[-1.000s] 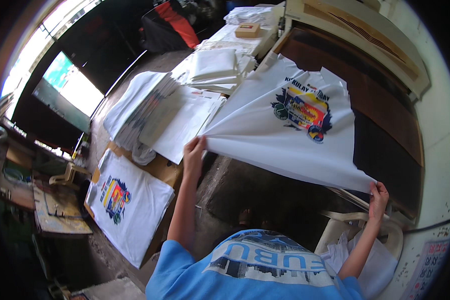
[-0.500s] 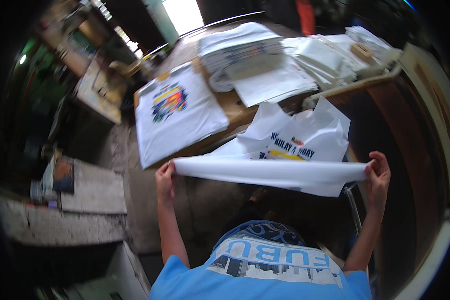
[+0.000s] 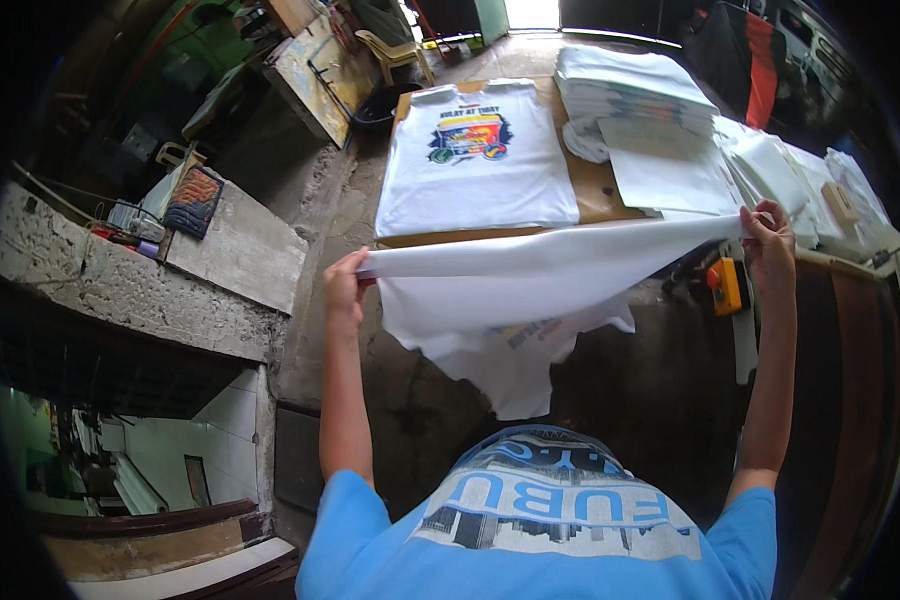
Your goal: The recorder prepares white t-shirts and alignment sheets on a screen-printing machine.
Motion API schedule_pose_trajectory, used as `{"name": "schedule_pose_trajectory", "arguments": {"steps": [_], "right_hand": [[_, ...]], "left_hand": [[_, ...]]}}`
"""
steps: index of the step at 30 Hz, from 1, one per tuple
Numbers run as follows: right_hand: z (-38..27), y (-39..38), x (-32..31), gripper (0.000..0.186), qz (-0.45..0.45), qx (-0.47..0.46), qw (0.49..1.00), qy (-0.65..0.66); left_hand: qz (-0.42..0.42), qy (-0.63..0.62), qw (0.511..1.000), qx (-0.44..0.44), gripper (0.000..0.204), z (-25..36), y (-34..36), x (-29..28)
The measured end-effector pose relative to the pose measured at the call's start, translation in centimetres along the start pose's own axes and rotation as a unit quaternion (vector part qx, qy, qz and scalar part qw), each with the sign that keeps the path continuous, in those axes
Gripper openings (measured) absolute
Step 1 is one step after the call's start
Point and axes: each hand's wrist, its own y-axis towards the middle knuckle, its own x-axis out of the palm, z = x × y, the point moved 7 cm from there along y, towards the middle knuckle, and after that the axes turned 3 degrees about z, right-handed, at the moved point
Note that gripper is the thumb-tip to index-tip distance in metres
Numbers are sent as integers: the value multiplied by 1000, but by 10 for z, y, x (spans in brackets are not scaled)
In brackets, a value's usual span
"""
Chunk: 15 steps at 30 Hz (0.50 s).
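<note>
A white printed T-shirt (image 3: 470,305) hangs stretched between my hands, its upper edge folded over and its lower part loose, with the print showing faintly from behind. My left hand (image 3: 347,287) pinches one end of that edge. At the other end, raised a little higher, my right hand (image 3: 768,235) grips the cloth between thumb and fingers. Just beyond the held shirt lies a flat pile of white T-shirts (image 3: 475,190), its top one showing a colourful print, on a brown table (image 3: 595,190).
Stacked white shirts (image 3: 630,85) and white sheets (image 3: 660,165) occupy the table's right side. An orange switch box (image 3: 724,286) with a red button is near my right forearm. A rough concrete ledge (image 3: 120,280) runs along the left. Farther back stands a beige plastic chair (image 3: 395,55).
The view has turned right. Both hands have swung the stretched shirt forward and up toward the table, and its loose part now hangs below the held edge instead of lying beyond it.
</note>
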Motion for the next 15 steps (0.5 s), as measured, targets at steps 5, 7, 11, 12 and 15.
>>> {"name": "schedule_pose_trajectory", "arguments": {"steps": [5,7,11,12,15], "right_hand": [[-18,27,67,17,-28,-60,996,65],[7,45,92,24,-45,-4,998,41],[-31,45,131,23,-23,-94,994,56],[-28,54,145,22,-68,-84,993,42],[-27,60,176,20,-90,-80,992,47]], "left_hand": [[22,-27,998,-47,15,3,22,-54],[19,-37,998,-56,15,-6,37,-70],[21,-92,996,6,15,40,54,-82],[23,-75,997,-3,15,37,61,-91],[9,-71,997,16,16,62,88,-95]]}}
